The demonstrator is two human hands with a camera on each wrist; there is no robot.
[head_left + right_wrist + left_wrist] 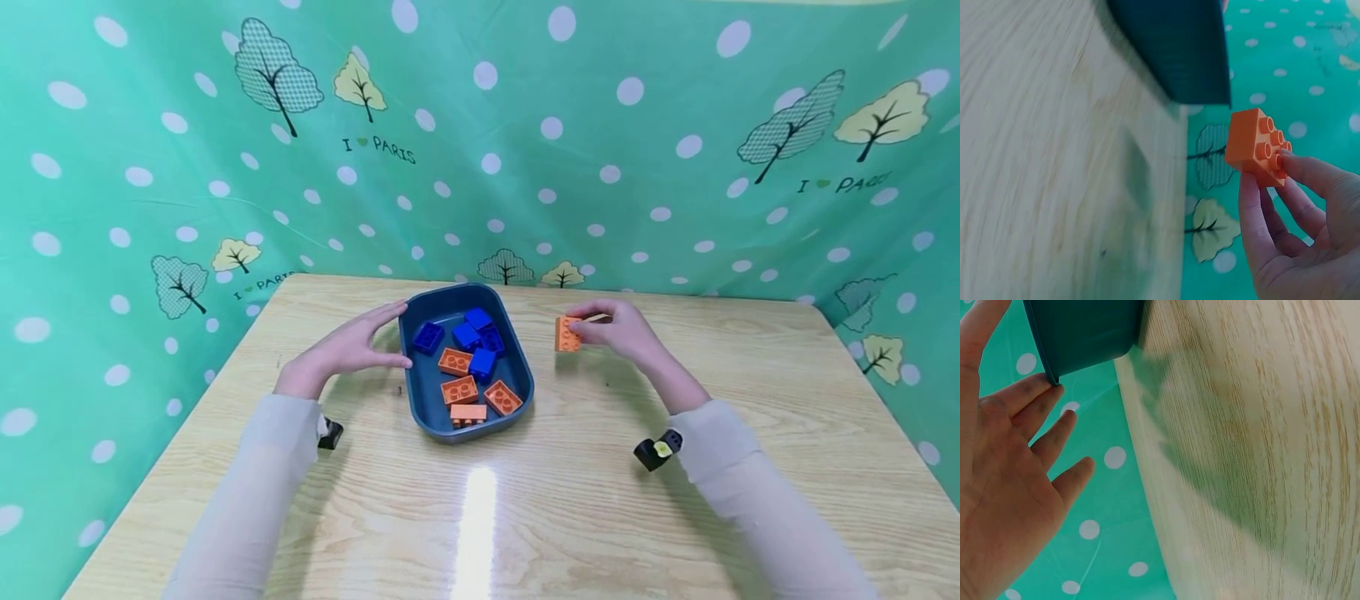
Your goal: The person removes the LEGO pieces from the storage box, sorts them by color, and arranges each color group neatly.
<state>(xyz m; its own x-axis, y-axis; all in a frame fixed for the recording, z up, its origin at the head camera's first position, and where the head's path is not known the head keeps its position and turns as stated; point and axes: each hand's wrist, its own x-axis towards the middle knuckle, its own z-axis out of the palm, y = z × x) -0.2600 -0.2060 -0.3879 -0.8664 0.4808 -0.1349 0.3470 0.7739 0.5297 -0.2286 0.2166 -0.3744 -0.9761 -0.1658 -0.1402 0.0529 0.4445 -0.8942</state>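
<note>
My right hand (pixel 617 332) pinches an orange toy brick (pixel 1252 145) between thumb and fingers, held above the table to the right of a dark blue bin (pixel 431 421). The brick's studs face the thumb in the right wrist view. My left hand (pixel 352 343) is spread at the bin's left side, its fingertips (pixel 1054 382) right at the rim. Inside the bin lie several blue bricks (pixel 482 364) toward the back and several orange bricks (pixel 459 390) toward the front, some with their hollow undersides up.
The bin stands on a light wood-grain table (pixel 585 517). A green curtain (pixel 450 167) with white dots and printed trees hangs behind and at both sides. Black devices (pixel 658 450) are strapped at both wrists. A bright light reflection lies on the table's front part.
</note>
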